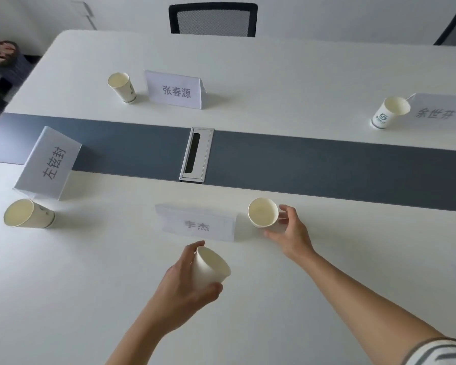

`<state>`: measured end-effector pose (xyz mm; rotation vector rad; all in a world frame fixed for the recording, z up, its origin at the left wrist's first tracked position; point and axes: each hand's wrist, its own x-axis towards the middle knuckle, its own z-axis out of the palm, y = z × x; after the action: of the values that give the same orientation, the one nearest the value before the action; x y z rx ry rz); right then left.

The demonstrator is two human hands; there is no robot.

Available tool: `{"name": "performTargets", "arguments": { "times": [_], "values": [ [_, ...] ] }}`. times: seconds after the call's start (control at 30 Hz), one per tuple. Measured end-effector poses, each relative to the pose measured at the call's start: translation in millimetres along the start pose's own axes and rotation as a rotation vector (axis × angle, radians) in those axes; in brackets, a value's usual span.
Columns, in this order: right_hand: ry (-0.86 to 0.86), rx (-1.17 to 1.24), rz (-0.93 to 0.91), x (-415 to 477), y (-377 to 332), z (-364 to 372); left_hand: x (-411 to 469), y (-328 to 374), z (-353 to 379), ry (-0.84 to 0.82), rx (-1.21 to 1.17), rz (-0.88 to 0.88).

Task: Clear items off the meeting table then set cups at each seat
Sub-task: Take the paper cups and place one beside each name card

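Note:
My right hand [290, 231] curls around a white paper cup [263, 212] that stands on the white meeting table [90, 272], just right of the near name card [198, 225]. My left hand [182, 283] holds another white paper cup [210, 267] above the table, in front of that card. Three more paper cups stand at seats: one at the far left [121, 86] beside a name card [174, 90], one at the near left [28, 214] by a tilted name card [49, 164], one at the far right [389, 112] by another card [436, 113].
A grey strip [313, 164] runs across the table's middle with a silver cable hatch [196, 154] in it. A black mesh chair [213, 19] stands at the far side. A dark object sits on the floor at the far left [3, 57].

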<state>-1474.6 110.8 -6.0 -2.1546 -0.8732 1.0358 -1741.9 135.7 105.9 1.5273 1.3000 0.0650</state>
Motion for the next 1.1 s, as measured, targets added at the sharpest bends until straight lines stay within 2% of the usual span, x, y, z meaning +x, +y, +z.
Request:
{"name": "performTargets", "arguments": {
  "times": [0.13,0.23,0.4,0.53,0.7,0.8,0.9,1.0,1.1],
  "values": [
    [0.036,0.021,0.027,-27.8,6.4,-31.9,-0.5,25.0,9.3,-0.026,0.082,0.111],
    [-0.01,0.077,0.048,-68.3,7.7,-59.5,-10.5,41.4,22.4,-0.06,0.115,0.205],
    [-0.095,0.36,0.045,-162.7,8.1,-99.7,-39.4,66.2,58.3,-0.129,0.153,0.343],
    [-0.134,0.545,0.016,-236.7,15.7,-123.6,-73.5,86.5,100.8,-0.201,0.275,0.554],
    [0.06,0.673,0.024,-325.1,62.1,-145.5,-135.0,97.7,161.4,-0.367,0.398,0.748],
    [0.178,0.823,0.045,-384.2,99.2,-163.0,-167.7,97.6,193.4,-0.443,0.421,0.784],
    [0.222,0.974,-0.02,-446.0,133.9,-172.3,-199.0,94.4,231.6,-0.494,0.441,0.787],
    [0.285,0.935,-0.076,-499.8,159.7,-173.0,-233.4,91.3,277.2,-0.592,0.469,0.806],
    [0.498,0.927,-0.004,-537.1,182.1,-171.3,-263.1,93.5,321.6,-0.711,0.521,0.853]
  ]
}}
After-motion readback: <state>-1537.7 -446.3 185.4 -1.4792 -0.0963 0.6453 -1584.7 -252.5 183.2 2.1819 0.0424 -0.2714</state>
